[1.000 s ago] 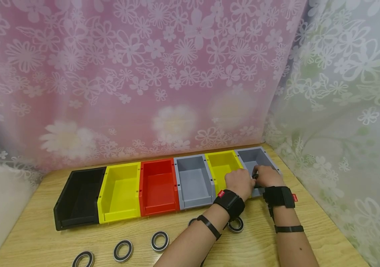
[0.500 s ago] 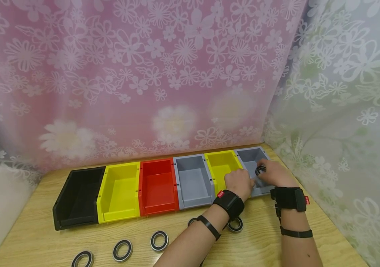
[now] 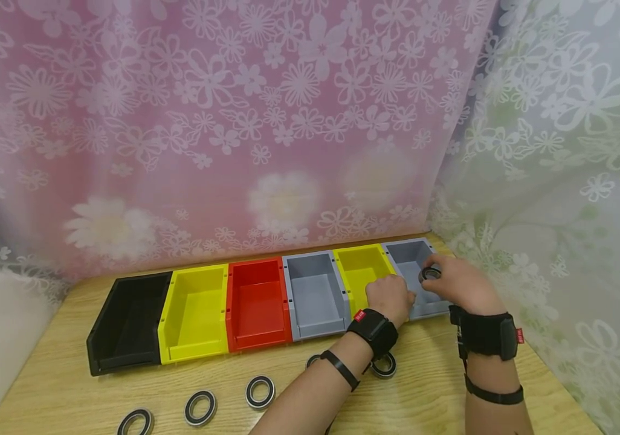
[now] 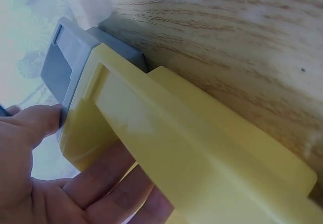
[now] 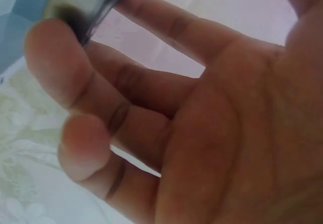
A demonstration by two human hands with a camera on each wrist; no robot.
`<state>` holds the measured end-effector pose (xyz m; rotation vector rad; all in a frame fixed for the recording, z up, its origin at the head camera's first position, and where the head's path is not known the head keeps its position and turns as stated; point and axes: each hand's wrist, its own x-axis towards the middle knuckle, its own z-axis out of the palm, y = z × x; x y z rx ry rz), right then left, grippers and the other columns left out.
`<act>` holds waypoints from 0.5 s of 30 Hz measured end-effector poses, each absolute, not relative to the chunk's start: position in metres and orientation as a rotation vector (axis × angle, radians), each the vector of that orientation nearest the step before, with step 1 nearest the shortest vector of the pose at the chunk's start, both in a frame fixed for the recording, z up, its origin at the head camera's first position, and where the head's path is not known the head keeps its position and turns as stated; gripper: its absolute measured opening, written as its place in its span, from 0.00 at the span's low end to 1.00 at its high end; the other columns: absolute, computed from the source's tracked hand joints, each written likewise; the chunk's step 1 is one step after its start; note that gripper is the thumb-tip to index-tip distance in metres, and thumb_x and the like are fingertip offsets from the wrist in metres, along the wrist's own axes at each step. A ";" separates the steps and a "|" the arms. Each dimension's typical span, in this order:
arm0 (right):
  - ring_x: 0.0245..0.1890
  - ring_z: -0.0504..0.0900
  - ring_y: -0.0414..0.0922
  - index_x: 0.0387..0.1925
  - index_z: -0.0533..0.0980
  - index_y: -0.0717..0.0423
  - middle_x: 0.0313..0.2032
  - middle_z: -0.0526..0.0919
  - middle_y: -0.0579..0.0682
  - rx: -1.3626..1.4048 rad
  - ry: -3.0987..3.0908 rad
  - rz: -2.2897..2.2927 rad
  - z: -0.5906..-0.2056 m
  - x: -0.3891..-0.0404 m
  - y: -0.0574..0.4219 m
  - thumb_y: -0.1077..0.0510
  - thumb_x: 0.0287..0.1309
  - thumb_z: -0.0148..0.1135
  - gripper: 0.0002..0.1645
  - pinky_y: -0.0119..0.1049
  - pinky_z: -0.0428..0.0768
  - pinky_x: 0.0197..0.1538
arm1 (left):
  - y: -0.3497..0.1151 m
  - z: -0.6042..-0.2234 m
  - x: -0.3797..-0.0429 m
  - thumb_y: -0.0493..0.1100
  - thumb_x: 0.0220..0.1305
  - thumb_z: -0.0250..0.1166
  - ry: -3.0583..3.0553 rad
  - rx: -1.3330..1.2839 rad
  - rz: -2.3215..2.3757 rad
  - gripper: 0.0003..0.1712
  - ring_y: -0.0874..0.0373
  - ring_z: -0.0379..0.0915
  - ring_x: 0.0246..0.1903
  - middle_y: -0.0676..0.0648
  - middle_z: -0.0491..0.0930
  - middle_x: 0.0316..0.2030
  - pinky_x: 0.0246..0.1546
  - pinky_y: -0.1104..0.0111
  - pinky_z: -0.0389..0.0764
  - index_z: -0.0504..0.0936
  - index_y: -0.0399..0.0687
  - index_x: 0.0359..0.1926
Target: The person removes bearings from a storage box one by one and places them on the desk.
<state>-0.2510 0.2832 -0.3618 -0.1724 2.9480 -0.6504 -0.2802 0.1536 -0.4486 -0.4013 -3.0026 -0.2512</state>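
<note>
My right hand (image 3: 465,284) pinches a black-sealed ball bearing (image 3: 423,275) over the rightmost grey bin (image 3: 409,270). In the right wrist view, the bearing's shiny metal side (image 5: 83,4) shows at the fingertips, while the ring and little fingers curl loosely. My left hand (image 3: 388,299) grips the side wall of the yellow bin (image 3: 361,269) just left of that grey bin. The left wrist view has the thumb at the seam between the grey bin (image 4: 70,47) and the yellow bin (image 4: 166,138), with the other fingers tucked behind the yellow front lip.
Left of these, the row continues with a grey bin (image 3: 315,296), a red bin (image 3: 258,302), another yellow bin (image 3: 196,308) and a black bin (image 3: 133,320). Several bearings, including one ring (image 3: 260,406), lie along the front of the wooden table (image 3: 71,393). A floral curtain (image 3: 234,151) hangs behind.
My right hand has lifted the bearing from low in the rightmost grey bin and moved it slightly up and right. The left hand has stayed in place.
</note>
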 end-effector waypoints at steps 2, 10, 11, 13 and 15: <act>0.16 0.60 0.42 0.62 0.73 0.67 0.16 0.66 0.47 -0.178 2.954 -0.643 -0.357 -0.247 0.280 0.56 0.62 0.60 0.29 0.38 0.63 0.25 | 0.153 -0.449 -0.280 0.69 0.68 0.63 -2.999 -0.405 -0.250 0.33 0.60 0.63 0.10 0.54 0.63 0.11 0.13 0.67 0.63 0.74 0.56 0.13; 0.17 0.65 0.44 0.58 0.76 0.63 0.19 0.73 0.47 -0.241 3.041 -0.590 -0.337 -0.222 0.261 0.54 0.63 0.63 0.25 0.39 0.65 0.26 | 0.153 -0.452 -0.282 0.70 0.69 0.61 -3.007 -0.419 -0.208 0.32 0.60 0.64 0.11 0.55 0.66 0.13 0.13 0.68 0.63 0.76 0.55 0.16; 0.18 0.66 0.45 0.58 0.77 0.63 0.20 0.74 0.47 -0.249 3.054 -0.581 -0.334 -0.218 0.259 0.54 0.63 0.63 0.25 0.39 0.65 0.26 | 0.153 -0.452 -0.282 0.70 0.69 0.61 -3.007 -0.420 -0.203 0.32 0.60 0.64 0.11 0.55 0.67 0.13 0.13 0.68 0.64 0.77 0.55 0.17; 0.18 0.67 0.45 0.58 0.77 0.62 0.21 0.74 0.47 -0.260 3.071 -0.569 -0.329 -0.212 0.255 0.54 0.64 0.64 0.24 0.39 0.66 0.26 | 0.153 -0.452 -0.282 0.70 0.69 0.61 -3.008 -0.423 -0.199 0.32 0.60 0.64 0.11 0.55 0.68 0.14 0.13 0.67 0.64 0.78 0.55 0.17; 0.18 0.67 0.45 0.58 0.76 0.61 0.20 0.73 0.47 -0.260 3.081 -0.555 -0.325 -0.206 0.253 0.54 0.64 0.64 0.24 0.39 0.65 0.25 | 0.153 -0.452 -0.282 0.70 0.69 0.61 -3.012 -0.425 -0.198 0.31 0.60 0.65 0.12 0.55 0.69 0.14 0.14 0.67 0.65 0.78 0.56 0.17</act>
